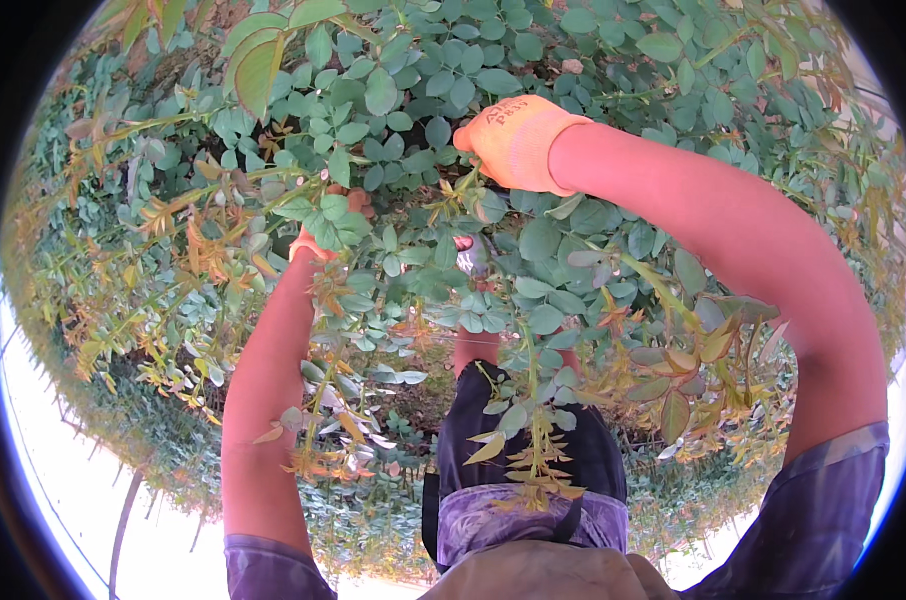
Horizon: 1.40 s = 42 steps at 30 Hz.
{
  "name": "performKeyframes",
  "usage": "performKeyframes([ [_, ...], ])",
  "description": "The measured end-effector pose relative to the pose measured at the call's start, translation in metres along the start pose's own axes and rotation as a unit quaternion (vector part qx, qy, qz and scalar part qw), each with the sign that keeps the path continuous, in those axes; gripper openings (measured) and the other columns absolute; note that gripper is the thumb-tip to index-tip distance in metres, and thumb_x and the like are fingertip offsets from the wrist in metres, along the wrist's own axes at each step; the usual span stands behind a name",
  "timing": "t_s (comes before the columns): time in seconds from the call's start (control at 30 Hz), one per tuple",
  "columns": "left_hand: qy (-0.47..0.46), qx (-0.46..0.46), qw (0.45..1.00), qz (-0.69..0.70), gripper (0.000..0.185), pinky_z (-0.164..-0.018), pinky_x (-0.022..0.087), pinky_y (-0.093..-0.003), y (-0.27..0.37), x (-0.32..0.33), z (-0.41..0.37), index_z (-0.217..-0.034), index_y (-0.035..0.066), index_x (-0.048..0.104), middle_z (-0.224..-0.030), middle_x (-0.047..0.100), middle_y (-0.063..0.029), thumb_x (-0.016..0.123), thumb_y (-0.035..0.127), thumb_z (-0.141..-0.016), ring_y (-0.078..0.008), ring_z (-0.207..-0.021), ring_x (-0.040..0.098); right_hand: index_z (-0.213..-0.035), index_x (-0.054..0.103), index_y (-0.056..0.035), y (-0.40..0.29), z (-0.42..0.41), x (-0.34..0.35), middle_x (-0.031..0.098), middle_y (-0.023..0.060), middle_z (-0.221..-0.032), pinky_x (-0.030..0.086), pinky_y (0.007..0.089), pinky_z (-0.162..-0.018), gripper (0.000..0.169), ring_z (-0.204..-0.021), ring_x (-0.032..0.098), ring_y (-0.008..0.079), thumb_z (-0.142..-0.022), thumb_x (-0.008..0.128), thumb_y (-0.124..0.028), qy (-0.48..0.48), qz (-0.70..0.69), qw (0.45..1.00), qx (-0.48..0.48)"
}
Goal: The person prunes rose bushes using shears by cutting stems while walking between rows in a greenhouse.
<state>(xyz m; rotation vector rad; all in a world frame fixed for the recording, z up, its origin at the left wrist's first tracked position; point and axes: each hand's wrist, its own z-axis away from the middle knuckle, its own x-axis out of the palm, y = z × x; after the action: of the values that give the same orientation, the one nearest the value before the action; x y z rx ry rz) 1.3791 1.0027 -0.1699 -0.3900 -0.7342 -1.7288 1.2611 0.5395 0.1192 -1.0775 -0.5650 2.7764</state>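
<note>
My right hand wears an orange knitted glove that bears writing. Its fingers are curled beside a leafy green stem of a rose-like bush; whether they grip it cannot be told. Lower and to the left, my left hand, also in an orange glove, reaches into the bush. Green leaves cover most of it, so its fingers and anything in them are largely hidden. Cut stem ends show just above it.
Dense green foliage surrounds both hands. Reddish young shoots stick out on the left, and a long leafy stem rises before my body. A thin wire crosses low down. More plants stand behind me.
</note>
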Motion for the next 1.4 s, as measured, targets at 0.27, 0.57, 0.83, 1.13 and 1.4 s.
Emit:
performKeyframes([
  [0.27, 0.211, 0.085, 0.960, -0.164, 0.030, -0.081, 0.052, -0.0336, 0.025, 0.066, 0.041, -0.120, 0.000, 0.062, -0.117, 0.069, -0.0097, 0.064, 0.007, -0.092, -0.0204, -0.097, 0.066, -0.120, 0.059, -0.0094, 0.022, 0.072, -0.026, 0.067, 0.0108, -0.097, 0.053, 0.0416, -0.077, 0.038, -0.087, 0.065, 0.0292, -0.083, 0.064, -0.001, 0.115, -0.130, 0.980, 0.099],
  [0.57, 0.304, 0.174, 0.871, -0.345, 0.025, -0.070, 0.047, -0.0271, 0.048, 0.231, 0.124, -0.121, 0.004, 0.064, -0.097, 0.067, 0.0006, 0.061, 0.010, -0.097, -0.0087, -0.076, 0.056, -0.129, 0.059, -0.0083, 0.016, 0.220, -0.044, 0.069, 0.0034, -0.105, 0.053, 0.0322, -0.083, 0.041, -0.092, 0.066, 0.0164, -0.089, 0.064, -0.006, 0.354, -0.454, 0.813, 0.086],
  [0.83, 0.256, 0.174, 0.864, -0.397, 0.025, -0.083, 0.050, -0.0262, 0.049, 0.269, 0.247, -0.121, 0.002, 0.063, -0.108, 0.070, -0.0051, 0.056, 0.017, -0.103, -0.0107, -0.097, 0.063, -0.133, 0.059, 0.0003, -0.093, 0.439, -0.027, 0.071, 0.0123, -0.106, 0.055, 0.0317, -0.083, 0.035, -0.092, 0.068, 0.0174, -0.100, 0.051, -0.009, 0.451, -0.560, 0.636, 0.279],
  [1.13, 0.368, 0.349, 0.790, -0.345, 0.027, -0.084, 0.049, -0.0258, -0.045, 0.307, 0.401, -0.122, 0.002, 0.063, -0.109, 0.068, -0.0027, 0.060, 0.019, -0.102, -0.0109, -0.096, 0.063, -0.138, 0.052, -0.0026, -0.182, 0.522, 0.143, 0.066, 0.0119, -0.116, 0.050, 0.0322, -0.091, 0.046, -0.106, 0.062, 0.0182, -0.093, 0.063, -0.008, 0.211, -0.693, 0.687, 0.058],
  [1.4, 0.441, 0.301, 0.810, -0.242, 0.021, -0.061, 0.042, -0.0195, -0.271, 0.332, 0.499, -0.120, 0.010, 0.065, -0.095, 0.071, 0.0007, 0.059, 0.018, -0.102, -0.0053, -0.076, 0.062, -0.137, 0.055, -0.0092, -0.217, 0.623, 0.303, 0.068, 0.0092, -0.116, 0.054, 0.0333, -0.085, 0.052, -0.103, 0.065, 0.0175, -0.088, 0.070, -0.010, 0.235, -0.594, 0.760, 0.117],
])
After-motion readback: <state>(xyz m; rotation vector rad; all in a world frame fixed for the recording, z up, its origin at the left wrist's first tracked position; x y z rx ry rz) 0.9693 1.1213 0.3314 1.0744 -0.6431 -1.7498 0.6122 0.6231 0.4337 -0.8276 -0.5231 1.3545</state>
